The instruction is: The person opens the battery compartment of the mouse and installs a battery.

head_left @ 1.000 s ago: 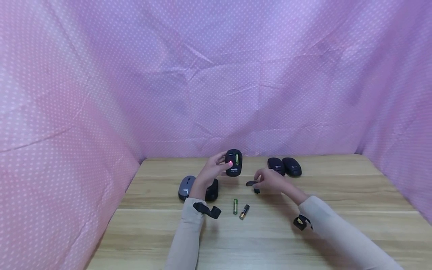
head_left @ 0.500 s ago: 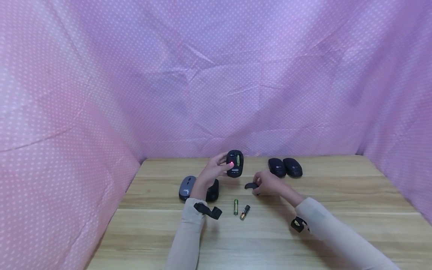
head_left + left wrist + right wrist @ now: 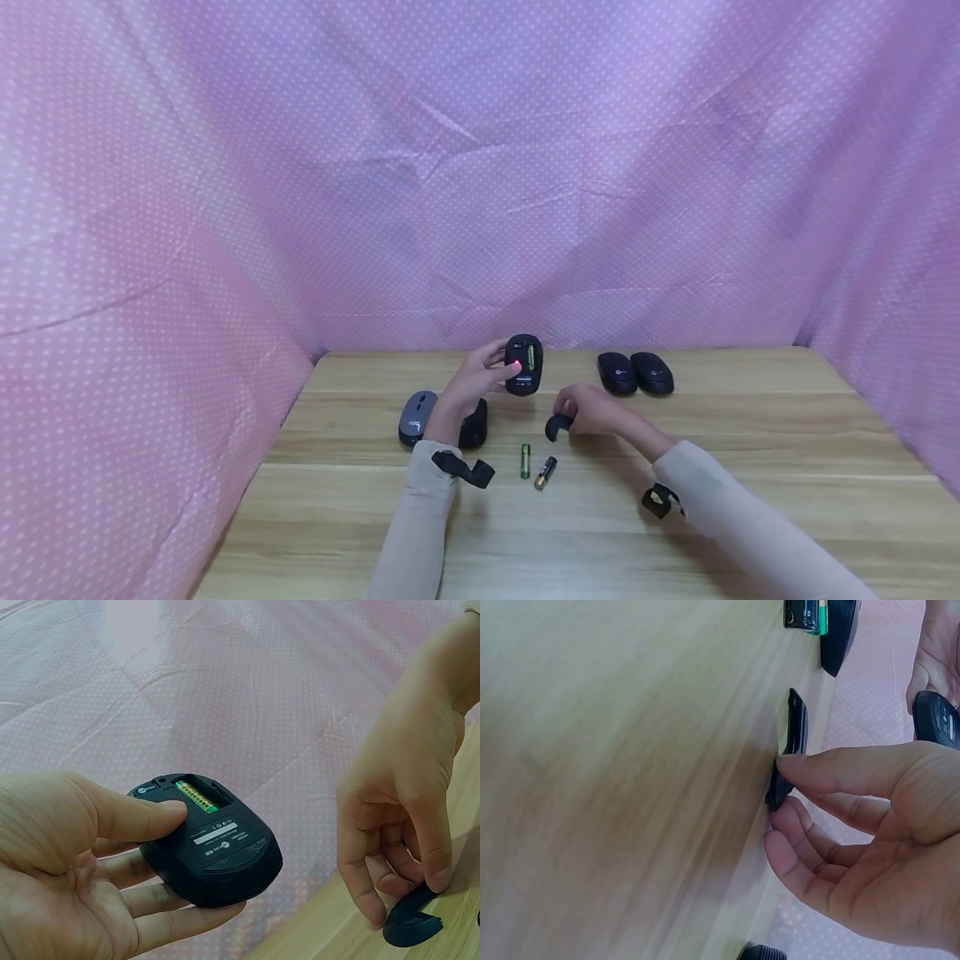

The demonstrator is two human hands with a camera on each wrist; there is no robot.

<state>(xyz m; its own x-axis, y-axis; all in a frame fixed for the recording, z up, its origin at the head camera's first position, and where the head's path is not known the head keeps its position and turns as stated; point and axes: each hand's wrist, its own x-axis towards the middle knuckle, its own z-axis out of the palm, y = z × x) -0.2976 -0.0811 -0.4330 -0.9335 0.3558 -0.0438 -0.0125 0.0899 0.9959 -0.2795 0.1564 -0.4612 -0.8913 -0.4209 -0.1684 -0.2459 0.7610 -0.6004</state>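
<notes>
My left hand [image 3: 472, 382] holds a black computer mouse [image 3: 225, 862] above the table, underside facing me. The thumb lies across its base, and the other fingers support it from behind. A green battery [image 3: 196, 796] sits in the mouse's uncovered compartment, and a red light glows by the thumb. Lower and to the right, my right hand [image 3: 596, 410] pinches a curved black battery cover [image 3: 411, 930] between thumb and fingers. In the right wrist view, the cover [image 3: 798, 724] stands on edge close over the wood, its lower end partly hidden by the thumb.
A green battery [image 3: 526, 461] and a black-and-copper battery [image 3: 546, 472] lie on the table between the forearms. A grey mouse [image 3: 417, 417] and a black mouse [image 3: 476, 425] sit by the left wrist. Two black mice [image 3: 617, 372] stand at the back right, before a pink dotted curtain [image 3: 480, 208].
My right hand has taken hold of the battery cover and shifted slightly left, turning the cover from lying flat to a tilted pose. The left hand and its mouse stay nearly still.
</notes>
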